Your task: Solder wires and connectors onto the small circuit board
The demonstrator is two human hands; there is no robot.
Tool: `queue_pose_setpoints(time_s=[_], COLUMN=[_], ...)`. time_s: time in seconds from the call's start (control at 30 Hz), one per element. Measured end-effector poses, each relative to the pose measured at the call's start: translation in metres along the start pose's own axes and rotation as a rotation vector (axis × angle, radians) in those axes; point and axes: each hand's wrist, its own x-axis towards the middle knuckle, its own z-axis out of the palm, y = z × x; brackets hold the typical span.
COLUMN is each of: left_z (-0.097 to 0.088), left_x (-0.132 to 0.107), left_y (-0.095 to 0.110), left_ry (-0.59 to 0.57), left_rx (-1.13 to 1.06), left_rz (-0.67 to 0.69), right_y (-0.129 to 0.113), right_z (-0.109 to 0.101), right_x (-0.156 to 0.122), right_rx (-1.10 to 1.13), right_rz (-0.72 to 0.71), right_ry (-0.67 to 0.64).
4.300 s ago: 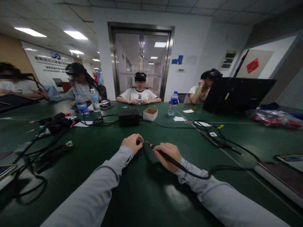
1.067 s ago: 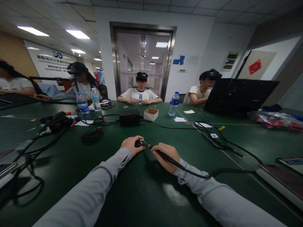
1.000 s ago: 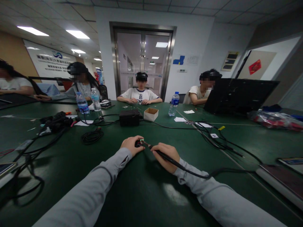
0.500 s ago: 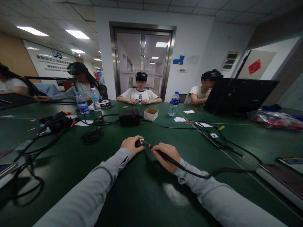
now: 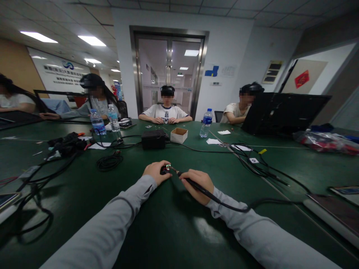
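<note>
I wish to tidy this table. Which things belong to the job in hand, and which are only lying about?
In use:
green circuit board in left fingers
soldering iron in right fingers

Apparently idle:
water bottles
cardboard box
plastic bag

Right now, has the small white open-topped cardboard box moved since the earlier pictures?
No: the cardboard box shows no clear shift either way against the metal-framed glass door behind it.

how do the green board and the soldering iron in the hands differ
Size and shape: the green board is small and squarish; the soldering iron is long and slender. Colour: the board shows green and white, the iron is mostly black. Hold: the left hand holds the board between its fingers; the right hand grips the iron like a pen. Both are hand-held.
</note>
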Motion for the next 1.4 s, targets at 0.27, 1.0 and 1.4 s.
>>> queue_pose_setpoints(time_s=[0.27, 1.0, 1.4], left_z=[0.0001, -0.0009, -0.0021], left_x=[0.0002, -0.0007, -0.0015], left_y=[-0.0008, 0.0001, 0.0006], left_ry=[0.0, -0.003, -0.008], left_rx=[-0.001, 0.004, 0.001], left_rz=[0.007, 0.0, 0.007], right_y=[-0.0004, 0.0019, 0.0011], right_z=[-0.0003, 0.0009, 0.0007], right_x=[0.0001, -0.002, -0.0014], right_rx=[0.003, -0.026, -0.046], right_rz=[-0.01, -0.024, -0.015], right_ry=[-0.019, 0.029, 0.007])
